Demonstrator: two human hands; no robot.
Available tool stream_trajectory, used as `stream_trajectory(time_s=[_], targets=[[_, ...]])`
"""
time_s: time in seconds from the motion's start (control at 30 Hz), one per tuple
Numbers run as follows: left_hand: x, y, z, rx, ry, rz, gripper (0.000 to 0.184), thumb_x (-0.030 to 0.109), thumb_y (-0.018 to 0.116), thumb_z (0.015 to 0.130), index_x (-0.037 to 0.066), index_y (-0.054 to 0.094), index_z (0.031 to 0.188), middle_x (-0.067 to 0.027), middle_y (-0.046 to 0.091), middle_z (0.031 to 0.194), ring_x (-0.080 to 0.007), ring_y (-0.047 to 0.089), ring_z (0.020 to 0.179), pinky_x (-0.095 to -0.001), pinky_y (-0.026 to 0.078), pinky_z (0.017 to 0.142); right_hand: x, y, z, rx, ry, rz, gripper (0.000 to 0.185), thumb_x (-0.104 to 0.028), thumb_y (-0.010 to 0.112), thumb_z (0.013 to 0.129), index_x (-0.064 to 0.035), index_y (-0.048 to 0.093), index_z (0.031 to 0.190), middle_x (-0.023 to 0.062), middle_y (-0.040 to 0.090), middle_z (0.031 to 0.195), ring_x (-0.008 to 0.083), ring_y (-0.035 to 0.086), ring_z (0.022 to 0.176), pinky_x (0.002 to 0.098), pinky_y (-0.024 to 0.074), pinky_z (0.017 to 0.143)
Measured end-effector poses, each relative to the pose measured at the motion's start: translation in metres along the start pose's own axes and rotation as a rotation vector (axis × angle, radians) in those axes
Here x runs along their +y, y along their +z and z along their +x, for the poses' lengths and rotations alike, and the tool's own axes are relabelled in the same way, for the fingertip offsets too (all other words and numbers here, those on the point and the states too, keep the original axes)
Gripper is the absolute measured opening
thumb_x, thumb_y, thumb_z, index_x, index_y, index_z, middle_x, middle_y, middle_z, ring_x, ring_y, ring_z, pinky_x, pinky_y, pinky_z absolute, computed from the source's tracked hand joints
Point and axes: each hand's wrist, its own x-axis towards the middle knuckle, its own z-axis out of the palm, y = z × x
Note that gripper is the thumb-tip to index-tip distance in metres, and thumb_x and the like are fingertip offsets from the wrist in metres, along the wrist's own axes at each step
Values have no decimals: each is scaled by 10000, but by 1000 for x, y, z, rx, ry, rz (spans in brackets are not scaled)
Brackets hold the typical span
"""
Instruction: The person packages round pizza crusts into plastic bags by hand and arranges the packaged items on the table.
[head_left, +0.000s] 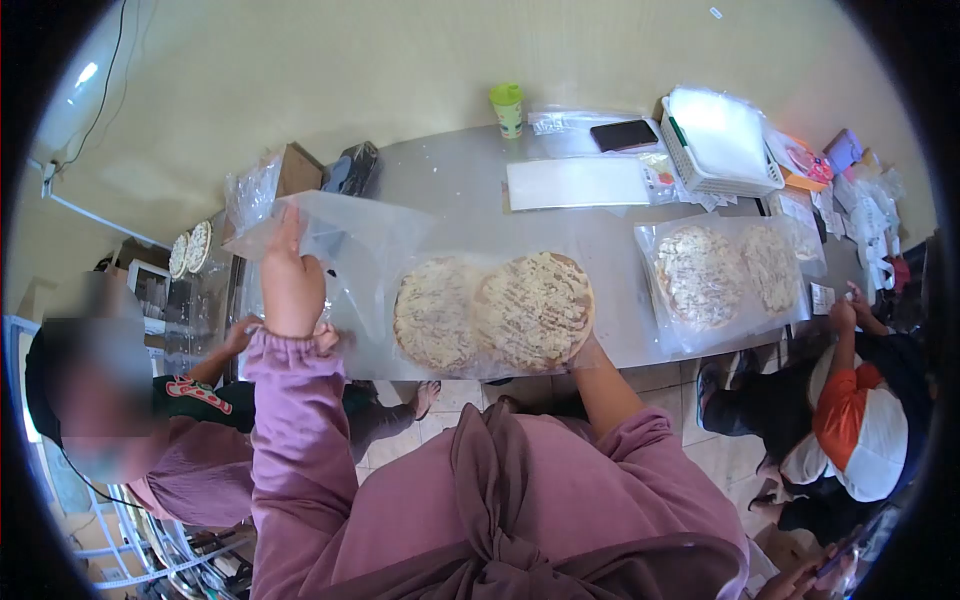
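Two round flat pizzas with a pale, crumbly topping lie side by side at the table's near edge. The left pizza (435, 312) looks hazy under clear plastic, and the right pizza (533, 310) overlaps its edge. My right hand (588, 352) grips the right pizza from its near right side, with the fingers hidden beneath it. At the left, my left hand (293, 285) is raised and holds up a clear plastic bag (365, 235), whose film spreads toward the pizzas. Some of its fingertips are hard to make out through the film.
To the right lies a bagged pair of pizzas (700, 278). Behind are a white basket (725, 180), a phone (623, 136), a white flat pack (578, 184) and a green cup (508, 110). A cardboard box (298, 170) stands back left. People stand on both sides.
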Motion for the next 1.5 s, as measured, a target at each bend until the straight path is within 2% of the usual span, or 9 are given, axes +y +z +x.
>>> stream_trajectory(time_s=[0.27,0.33,0.5,0.77,0.83,1.1,1.27,1.33,1.5], targets=[[38,113,52,-80,279,116,594,-107,391,655,-59,392,1247,-273,423,1245,-379,429,1148,-372,354,976,-69,-20,-42,-30,45,58,544,-429,376,875,-55,407,1269,153,463,1260,294,490,1114,433,432,924],[50,144,53,-350,183,192,621,-89,394,676,-34,335,1292,-236,380,1301,-361,427,1154,-361,364,973,-92,-26,-51,-25,51,67,548,-432,374,875,-55,403,1272,153,460,1263,295,487,1118,434,429,927],[74,194,55,-580,257,257,629,-70,386,701,4,304,1319,-183,328,1358,-336,441,1148,-360,379,959,-122,-22,-42,-8,68,94,557,-439,367,875,-55,395,1278,155,451,1272,297,479,1127,437,422,934],[119,196,43,-770,363,277,664,-79,451,677,34,320,1318,-164,373,1334,-328,444,1145,-358,407,934,-129,-16,-27,-16,134,181,572,-451,356,875,-56,381,1289,158,436,1286,299,465,1142,443,410,945],[126,189,39,-822,396,289,661,-74,462,681,68,343,1315,-108,385,1340,-304,470,1123,-340,431,909,-130,-16,-27,-23,159,202,575,-453,354,875,-57,378,1291,158,432,1290,300,462,1146,444,407,948],[116,185,5,-760,558,212,616,-70,394,724,130,370,1307,-78,377,1356,-270,449,1168,-320,388,965,-124,5,2,-39,249,223,588,-463,344,875,-57,366,1301,160,419,1302,302,450,1159,449,397,957],[122,193,-23,-660,505,103,577,-58,417,740,131,404,1285,-100,407,1329,-289,436,1176,-325,394,959,-120,5,-7,-71,74,266,599,-460,290,889,-57,316,1332,169,361,1344,314,398,1205,465,370,976],[125,196,-33,-453,496,64,478,-84,475,698,65,505,1151,-146,532,1148,-309,529,1028,-354,446,858,-115,4,-11,-80,49,295,603,-466,293,883,-57,329,1325,173,368,1337,314,403,1200,467,370,975],[109,202,-44,-294,323,55,198,3,521,700,40,534,894,-151,542,911,-339,542,819,-414,454,708,-106,17,-20,42,-74,209,629,-500,312,858,-44,375,1287,181,395,1311,321,428,1173,473,377,966]])
